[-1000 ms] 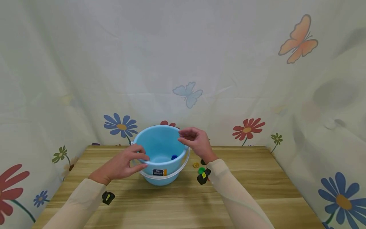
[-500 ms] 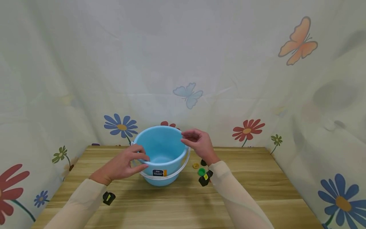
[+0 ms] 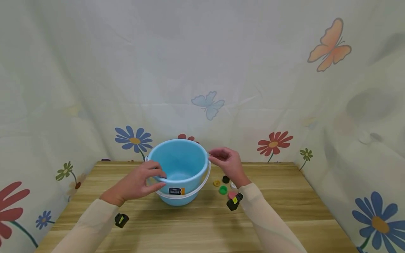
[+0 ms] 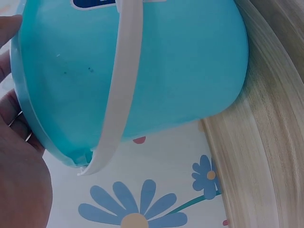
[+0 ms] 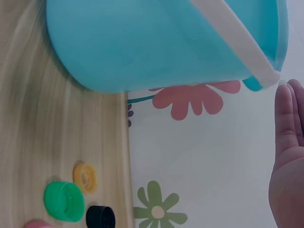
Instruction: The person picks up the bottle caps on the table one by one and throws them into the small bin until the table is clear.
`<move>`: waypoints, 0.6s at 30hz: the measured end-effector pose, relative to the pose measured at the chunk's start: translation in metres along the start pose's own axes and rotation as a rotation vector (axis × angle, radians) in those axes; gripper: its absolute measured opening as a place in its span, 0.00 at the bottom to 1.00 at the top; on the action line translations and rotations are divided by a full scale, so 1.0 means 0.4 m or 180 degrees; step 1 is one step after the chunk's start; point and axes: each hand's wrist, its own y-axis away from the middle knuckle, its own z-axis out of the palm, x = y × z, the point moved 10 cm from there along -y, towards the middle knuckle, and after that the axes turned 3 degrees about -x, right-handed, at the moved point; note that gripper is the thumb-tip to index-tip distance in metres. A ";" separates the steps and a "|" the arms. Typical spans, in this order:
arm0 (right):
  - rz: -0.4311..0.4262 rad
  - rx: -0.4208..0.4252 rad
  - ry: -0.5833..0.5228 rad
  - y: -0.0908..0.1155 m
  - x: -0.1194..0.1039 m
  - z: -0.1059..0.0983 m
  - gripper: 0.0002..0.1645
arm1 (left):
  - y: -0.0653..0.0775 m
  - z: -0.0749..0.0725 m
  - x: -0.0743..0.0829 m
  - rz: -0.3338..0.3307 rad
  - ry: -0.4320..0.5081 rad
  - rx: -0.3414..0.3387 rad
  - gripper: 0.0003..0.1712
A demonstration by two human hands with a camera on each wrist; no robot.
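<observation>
A light blue bucket (image 3: 177, 201) stands upright on the table, its white handle (image 3: 206, 180) hanging down across the front. My left hand (image 3: 139, 182) grips the bucket's left front rim, thumb outside and fingers over the inner side. Just beyond the right rim hovers my right hand (image 3: 228, 163), fingers loosely bent and holding nothing. To the right of the bucket lie several bottle caps: a yellow cap (image 3: 216, 183), a green cap (image 3: 223, 190), a black cap (image 3: 225, 179), a white cap (image 3: 233, 185) and a pink cap (image 3: 232, 194). The bucket's front wall hides part of its floor.
The wooden table (image 3: 278, 211) ends at a pale curtain (image 3: 253, 70) printed with flowers and butterflies, which also hangs at both sides. Black wrist cameras hang below both sleeves, the right one (image 3: 233, 203) close to the pink cap.
My right hand has drawn back rightward from above the bucket. A blue cap seen inside the bucket one second ago is out of sight now. My left hand keeps its hold.
</observation>
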 end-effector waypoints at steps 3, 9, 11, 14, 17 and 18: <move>0.0059 0.0062 0.0003 0.014 0.009 -0.013 0.19 | -0.001 0.000 0.004 0.0007 -0.0015 -0.0012 0.12; 0.0153 0.0111 -0.0016 0.038 0.027 -0.033 0.19 | -0.003 -0.001 0.013 0.0022 -0.0020 -0.0034 0.11; 0.0175 0.0128 -0.0032 0.045 0.035 -0.041 0.19 | -0.004 0.000 0.016 0.0020 -0.0014 -0.0056 0.11; 0.0191 0.0137 -0.0081 0.055 0.046 -0.053 0.21 | -0.007 0.002 0.022 0.0005 -0.0015 -0.0097 0.11; 0.0205 0.0131 -0.0086 0.066 0.056 -0.063 0.22 | -0.011 0.005 0.025 -0.0025 -0.0017 -0.0146 0.11; 0.0208 0.0133 -0.0078 0.070 0.060 -0.067 0.22 | -0.011 0.006 0.025 -0.0032 -0.0016 -0.0155 0.11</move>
